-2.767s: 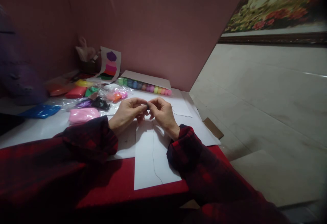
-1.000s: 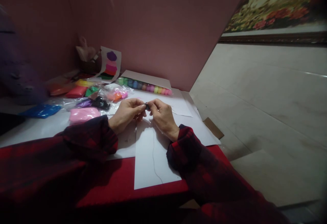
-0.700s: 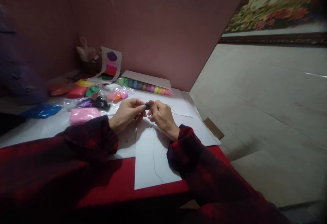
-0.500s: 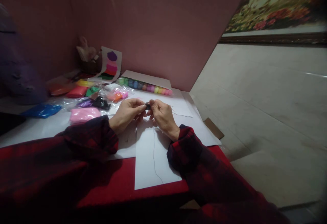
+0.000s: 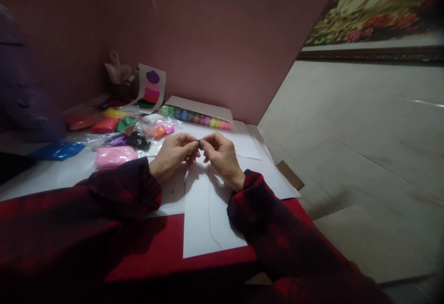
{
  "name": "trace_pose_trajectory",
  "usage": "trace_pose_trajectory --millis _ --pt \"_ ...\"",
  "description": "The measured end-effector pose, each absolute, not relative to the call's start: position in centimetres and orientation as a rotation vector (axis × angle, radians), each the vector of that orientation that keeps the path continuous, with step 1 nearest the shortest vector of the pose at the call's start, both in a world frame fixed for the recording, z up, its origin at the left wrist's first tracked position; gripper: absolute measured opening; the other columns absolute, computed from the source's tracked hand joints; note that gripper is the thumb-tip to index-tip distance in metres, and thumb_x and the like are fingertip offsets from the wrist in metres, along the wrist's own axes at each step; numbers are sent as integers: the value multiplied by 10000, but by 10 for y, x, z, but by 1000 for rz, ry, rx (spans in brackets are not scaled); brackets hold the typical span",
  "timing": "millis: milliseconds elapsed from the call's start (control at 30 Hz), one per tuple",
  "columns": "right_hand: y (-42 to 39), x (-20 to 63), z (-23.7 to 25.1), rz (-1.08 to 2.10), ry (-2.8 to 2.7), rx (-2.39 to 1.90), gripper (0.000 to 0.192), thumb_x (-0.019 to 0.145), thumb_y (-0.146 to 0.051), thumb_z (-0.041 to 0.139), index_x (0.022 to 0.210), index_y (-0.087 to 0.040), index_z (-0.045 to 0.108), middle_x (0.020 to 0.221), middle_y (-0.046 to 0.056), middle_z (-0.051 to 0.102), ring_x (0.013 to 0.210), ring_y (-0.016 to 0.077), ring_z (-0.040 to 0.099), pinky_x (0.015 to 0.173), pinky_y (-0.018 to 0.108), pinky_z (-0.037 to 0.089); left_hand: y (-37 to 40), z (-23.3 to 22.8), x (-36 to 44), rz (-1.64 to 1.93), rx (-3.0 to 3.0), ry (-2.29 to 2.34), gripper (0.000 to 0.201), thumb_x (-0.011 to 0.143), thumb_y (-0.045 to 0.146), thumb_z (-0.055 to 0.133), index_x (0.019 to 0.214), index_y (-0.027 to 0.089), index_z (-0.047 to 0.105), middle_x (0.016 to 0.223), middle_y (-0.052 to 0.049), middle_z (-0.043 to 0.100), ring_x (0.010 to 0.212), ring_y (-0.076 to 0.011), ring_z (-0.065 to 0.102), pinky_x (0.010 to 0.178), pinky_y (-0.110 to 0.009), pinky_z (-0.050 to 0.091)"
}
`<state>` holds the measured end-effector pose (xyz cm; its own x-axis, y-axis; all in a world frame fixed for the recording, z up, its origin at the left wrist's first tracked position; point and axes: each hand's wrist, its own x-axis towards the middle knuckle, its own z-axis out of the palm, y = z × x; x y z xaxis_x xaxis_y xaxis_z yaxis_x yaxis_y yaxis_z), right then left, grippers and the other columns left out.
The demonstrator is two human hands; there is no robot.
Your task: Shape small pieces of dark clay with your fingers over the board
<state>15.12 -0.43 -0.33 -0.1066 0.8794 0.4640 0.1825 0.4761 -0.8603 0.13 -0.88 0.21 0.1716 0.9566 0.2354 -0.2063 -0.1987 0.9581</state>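
My left hand (image 5: pixel 174 154) and my right hand (image 5: pixel 222 157) meet above the paper, thumbs and forefingers pinched together. Between their fingertips is a small piece of black clay (image 5: pixel 199 144), mostly hidden by the fingers. Beneath lies a white sheet of paper (image 5: pixel 197 230) with a thin wavy line drawn down it; its near end overhangs the table edge. Left of my left hand are a bag of black clay (image 5: pixel 138 141) and a bag of pink clay (image 5: pixel 116 156).
More clay bags, among them a blue one (image 5: pixel 57 150) and a red one (image 5: pixel 104 125), spread to the left. A long box of coloured clay (image 5: pixel 197 115) stands at the back, beside a card with coloured shapes (image 5: pixel 151 89). Red cloth (image 5: pixel 156 248) covers the table's front.
My right thumb and fingertips have shifted slightly at the pinch, and less of the black clay shows between the fingers. Both hands stay in nearly the same place.
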Motion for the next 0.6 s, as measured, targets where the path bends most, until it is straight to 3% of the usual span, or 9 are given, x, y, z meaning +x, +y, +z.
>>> trace_pose_trajectory --millis 400,600 --pt "-1 154 -2 629 -1432 -1112 134 822 -303 655 787 -179 620 656 -21 606 567 109 548 476 227 448 -4 -1 0 1491 1235 877 224 657 267 806 715 116 652 581 1 633 453 -89 543 390 -189 422" --pt "-3 153 -2 769 -1442 -1032 148 827 -319 672 798 -191 604 639 -38 579 529 94 527 437 214 467 -7 2 0 1353 1188 806 362 577 266 876 853 101 709 621 -25 686 477 -119 591 428 -221 469"
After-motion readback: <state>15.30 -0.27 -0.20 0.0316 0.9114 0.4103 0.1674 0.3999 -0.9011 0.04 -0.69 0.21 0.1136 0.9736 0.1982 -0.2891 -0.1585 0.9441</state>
